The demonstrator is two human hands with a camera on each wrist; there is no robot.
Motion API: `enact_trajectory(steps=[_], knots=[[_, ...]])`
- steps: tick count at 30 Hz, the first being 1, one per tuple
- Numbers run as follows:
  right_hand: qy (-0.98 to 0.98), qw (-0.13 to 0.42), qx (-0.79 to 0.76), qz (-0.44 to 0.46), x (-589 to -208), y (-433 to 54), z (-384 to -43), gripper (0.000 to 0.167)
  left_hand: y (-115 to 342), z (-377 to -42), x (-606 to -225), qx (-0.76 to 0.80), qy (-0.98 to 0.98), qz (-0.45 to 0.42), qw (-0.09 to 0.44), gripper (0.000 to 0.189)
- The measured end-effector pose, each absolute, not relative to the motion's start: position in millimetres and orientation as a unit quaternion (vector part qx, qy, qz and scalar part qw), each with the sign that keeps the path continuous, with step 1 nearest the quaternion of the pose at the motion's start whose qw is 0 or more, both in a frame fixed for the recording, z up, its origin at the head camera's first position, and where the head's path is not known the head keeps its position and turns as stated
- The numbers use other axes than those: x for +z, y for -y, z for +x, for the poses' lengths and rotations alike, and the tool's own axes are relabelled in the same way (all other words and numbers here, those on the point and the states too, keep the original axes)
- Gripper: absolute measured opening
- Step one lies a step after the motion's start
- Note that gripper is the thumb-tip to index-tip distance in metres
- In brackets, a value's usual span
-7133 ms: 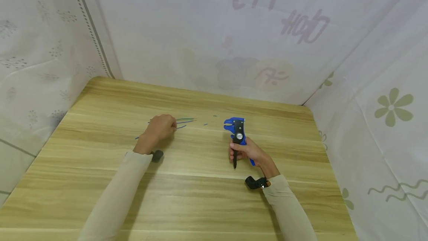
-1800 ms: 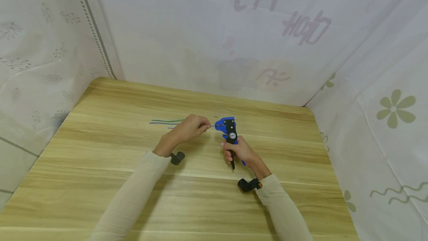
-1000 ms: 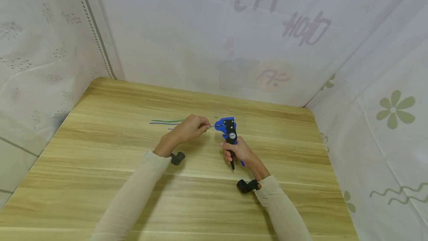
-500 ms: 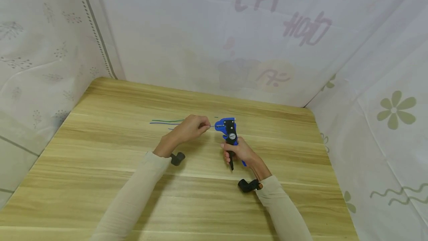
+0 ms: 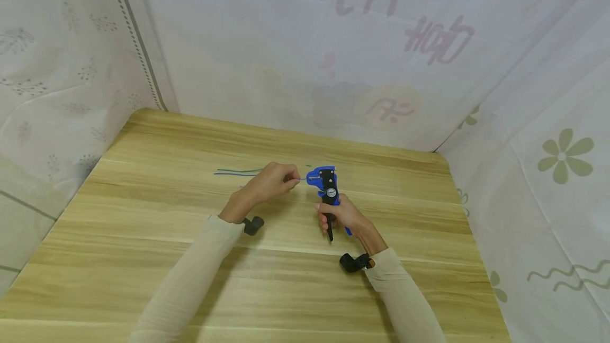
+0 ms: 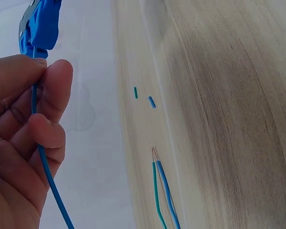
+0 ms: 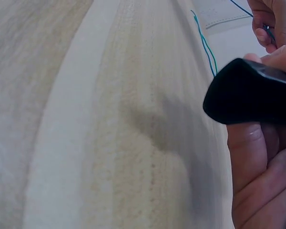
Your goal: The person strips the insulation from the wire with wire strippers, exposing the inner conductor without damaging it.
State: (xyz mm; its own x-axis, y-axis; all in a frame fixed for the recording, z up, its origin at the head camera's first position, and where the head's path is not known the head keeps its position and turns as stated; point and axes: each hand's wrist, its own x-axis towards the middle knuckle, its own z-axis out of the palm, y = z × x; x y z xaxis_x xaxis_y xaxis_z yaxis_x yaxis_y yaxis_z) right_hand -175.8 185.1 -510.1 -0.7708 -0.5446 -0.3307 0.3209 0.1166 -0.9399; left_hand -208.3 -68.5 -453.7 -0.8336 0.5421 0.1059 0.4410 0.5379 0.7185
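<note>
My left hand (image 5: 274,181) pinches a blue wire (image 6: 51,183) between thumb and forefinger, close to its front end. That end runs into the mouth of a blue and black wire stripper (image 5: 327,181); how far in is hidden. The rest of the wire trails down across the left palm. Around the stripper's handles curls my right hand (image 5: 348,213), and the black handle (image 7: 248,95) fills much of the right wrist view. Beyond the left hand, a green wire (image 6: 158,200) and another blue wire (image 6: 168,195) lie side by side, bare copper showing at their ends.
On the wooden table (image 5: 286,290) lie a short green insulation scrap (image 6: 136,93) and a short blue scrap (image 6: 152,102), past the wires' bare ends. A printed cloth wall (image 5: 238,57) rises behind the table's far edge. Each wrist wears a black camera.
Since the oldest frame, the left hand has gone from the wires on the table to the stripper with a blue wire. The stripper moved slightly left. Over the last second both hands stay nearly still.
</note>
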Motion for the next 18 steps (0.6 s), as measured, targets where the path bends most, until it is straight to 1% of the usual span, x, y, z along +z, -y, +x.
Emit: enact_trajectory(steps=[10, 18], knots=[[-0.674, 0.326, -0.658, -0.079, -509.4, -183.9, -175.1, 0.03, 67.8, -206.9, -453.7, 0.402, -0.871, 0.271, 0.079, 0.01], [-0.675, 0.325, -0.657, -0.086, -508.9, -183.6, -173.2, 0.035, 68.2, -207.1, -454.3, 0.401, -0.87, 0.273, 0.087, 0.011]])
